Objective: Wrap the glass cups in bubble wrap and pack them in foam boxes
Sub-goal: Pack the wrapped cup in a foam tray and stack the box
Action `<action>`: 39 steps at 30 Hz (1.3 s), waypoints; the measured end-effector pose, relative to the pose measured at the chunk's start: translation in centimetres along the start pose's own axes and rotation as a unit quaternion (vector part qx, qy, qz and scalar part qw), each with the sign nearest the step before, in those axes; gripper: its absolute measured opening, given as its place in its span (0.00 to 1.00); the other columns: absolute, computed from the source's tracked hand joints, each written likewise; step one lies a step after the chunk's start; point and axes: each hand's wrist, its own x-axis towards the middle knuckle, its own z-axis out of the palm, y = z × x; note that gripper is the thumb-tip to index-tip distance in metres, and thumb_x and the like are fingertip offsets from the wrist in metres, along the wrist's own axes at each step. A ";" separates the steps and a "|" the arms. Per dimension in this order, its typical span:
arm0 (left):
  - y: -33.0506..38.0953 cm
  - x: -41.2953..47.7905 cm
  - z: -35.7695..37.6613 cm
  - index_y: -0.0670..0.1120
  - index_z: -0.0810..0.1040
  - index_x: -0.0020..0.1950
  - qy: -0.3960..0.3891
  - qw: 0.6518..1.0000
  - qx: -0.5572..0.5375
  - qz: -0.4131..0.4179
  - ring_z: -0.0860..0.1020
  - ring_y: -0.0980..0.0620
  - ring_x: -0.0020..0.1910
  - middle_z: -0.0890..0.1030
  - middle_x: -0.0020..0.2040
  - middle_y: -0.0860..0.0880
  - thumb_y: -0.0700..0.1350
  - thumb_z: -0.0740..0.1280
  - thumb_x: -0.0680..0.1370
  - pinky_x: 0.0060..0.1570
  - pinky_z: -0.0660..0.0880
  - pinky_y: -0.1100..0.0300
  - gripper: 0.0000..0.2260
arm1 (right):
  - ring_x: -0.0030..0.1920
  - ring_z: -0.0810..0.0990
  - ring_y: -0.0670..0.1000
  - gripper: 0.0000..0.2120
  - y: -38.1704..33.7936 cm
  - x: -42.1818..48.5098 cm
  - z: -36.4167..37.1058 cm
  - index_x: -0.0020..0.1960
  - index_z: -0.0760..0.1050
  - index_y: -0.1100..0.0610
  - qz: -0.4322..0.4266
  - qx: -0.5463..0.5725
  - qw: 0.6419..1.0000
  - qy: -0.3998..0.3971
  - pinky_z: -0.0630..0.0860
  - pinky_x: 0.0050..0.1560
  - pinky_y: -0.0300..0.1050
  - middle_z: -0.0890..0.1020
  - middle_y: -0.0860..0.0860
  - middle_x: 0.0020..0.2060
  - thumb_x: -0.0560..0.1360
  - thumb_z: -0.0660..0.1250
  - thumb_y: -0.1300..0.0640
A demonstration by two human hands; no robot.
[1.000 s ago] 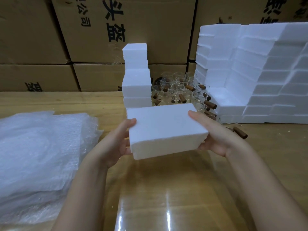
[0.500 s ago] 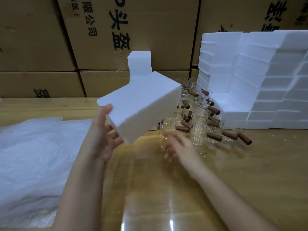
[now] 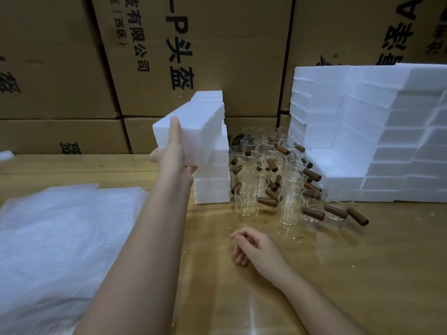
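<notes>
My left hand [image 3: 175, 153] grips a white foam box [image 3: 196, 131], held tilted in the air against a small stack of foam boxes [image 3: 212, 184] at the table's back middle. Several glass cups with brown wooden handles [image 3: 273, 180] stand clustered right of that stack. My right hand [image 3: 254, 247] rests low over the wooden table in front of the cups, fingers loosely curled, holding nothing. A pile of bubble wrap sheets [image 3: 60, 243] lies at the left.
A large stepped stack of foam boxes [image 3: 377, 136] fills the back right. Cardboard cartons [image 3: 193, 52] form a wall behind the wooden table [image 3: 362, 262]. Small foam crumbs dot the tabletop.
My right hand let go of the foam box and dropped to the table. My left hand alone carried the box up and back toward the small foam stack.
</notes>
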 end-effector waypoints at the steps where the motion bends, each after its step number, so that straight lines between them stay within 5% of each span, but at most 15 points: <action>1: -0.2 0.1 0.2 0.46 0.64 0.69 -0.018 1.000 0.002 -0.006 0.80 0.48 0.52 0.77 0.59 0.48 0.60 0.73 0.71 0.46 0.82 0.48 0.34 | 0.30 0.78 0.47 0.07 0.0 0.0 0.0 0.47 0.78 0.56 -0.001 0.002 1.000 0.000 0.74 0.31 0.38 0.80 0.49 0.30 0.79 0.61 0.62; 4: -1.0 0.4 0.0 0.46 0.58 0.75 -0.080 0.995 0.065 -0.004 0.77 0.47 0.59 0.74 0.65 0.48 0.58 0.73 0.71 0.60 0.76 0.49 0.39 | 0.29 0.78 0.47 0.07 0.0 0.1 0.0 0.46 0.78 0.56 -0.005 0.008 1.000 -0.001 0.74 0.31 0.38 0.80 0.49 0.30 0.79 0.61 0.62; 8: -2.6 1.0 -1.0 0.47 0.45 0.78 -0.082 0.966 0.232 0.079 0.77 0.50 0.56 0.71 0.65 0.49 0.45 0.74 0.71 0.61 0.74 0.51 0.46 | 0.30 0.78 0.46 0.07 0.0 0.1 0.0 0.47 0.78 0.57 -0.002 0.013 1.000 -0.004 0.73 0.32 0.38 0.80 0.50 0.30 0.79 0.61 0.62; 21: -2.4 3.6 -0.5 0.44 0.67 0.66 -0.037 0.809 0.540 0.231 0.74 0.44 0.60 0.76 0.60 0.48 0.61 0.71 0.71 0.55 0.75 0.44 0.31 | 0.30 0.78 0.46 0.08 0.5 0.3 -0.1 0.47 0.77 0.57 -0.007 0.026 0.999 -0.017 0.73 0.31 0.36 0.79 0.50 0.31 0.80 0.60 0.63; 35: -2.7 7.3 1.8 0.44 0.67 0.65 -0.038 0.818 0.535 0.208 0.73 0.43 0.62 0.75 0.61 0.47 0.63 0.71 0.70 0.58 0.74 0.44 0.33 | 0.29 0.77 0.46 0.08 0.7 0.5 -0.2 0.46 0.77 0.56 -0.006 0.022 1.000 -0.020 0.73 0.31 0.37 0.79 0.51 0.31 0.80 0.60 0.63; 39: -2.1 8.5 2.0 0.45 0.57 0.74 -0.053 0.838 0.507 0.194 0.72 0.42 0.65 0.72 0.67 0.46 0.60 0.75 0.68 0.62 0.71 0.41 0.44 | 0.29 0.77 0.45 0.09 0.5 0.4 -0.2 0.46 0.77 0.56 -0.006 0.025 0.999 -0.022 0.72 0.30 0.35 0.79 0.51 0.31 0.80 0.60 0.63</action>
